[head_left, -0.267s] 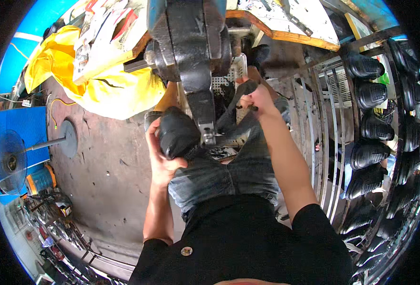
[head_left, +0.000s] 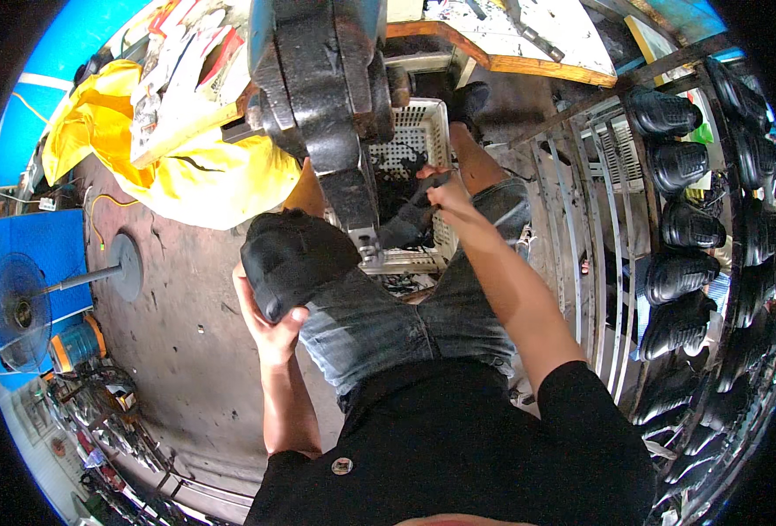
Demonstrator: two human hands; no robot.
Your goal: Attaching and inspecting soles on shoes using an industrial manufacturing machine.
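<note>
My left hand (head_left: 268, 326) is wrapped round a black shoe (head_left: 299, 263), with the thumb on its near side. The shoe is tilted above my left thigh, its right side close to the metal tip (head_left: 368, 247) of a heavy dark machine arm (head_left: 322, 123). Whether the two touch I cannot tell. To the right of that tip, my right hand (head_left: 449, 191) is closed on a dark strip (head_left: 410, 222), which runs down-left toward the machine's tip. One end of the strip sticks out above my fist. Its far end is partly hidden.
A white perforated crate (head_left: 432, 114) with black scraps stands between my legs. A yellow sheet (head_left: 221, 184) hangs off the cluttered worktable (head_left: 537, 67). At right is a rack (head_left: 581, 263) with several black shoes (head_left: 682, 276). A standing fan (head_left: 24, 307) is at left.
The shoe and my left hand have shifted left and turned, away from the machine's tip. My right hand has moved slightly left and down with the strip. The whole view has shifted a little.
</note>
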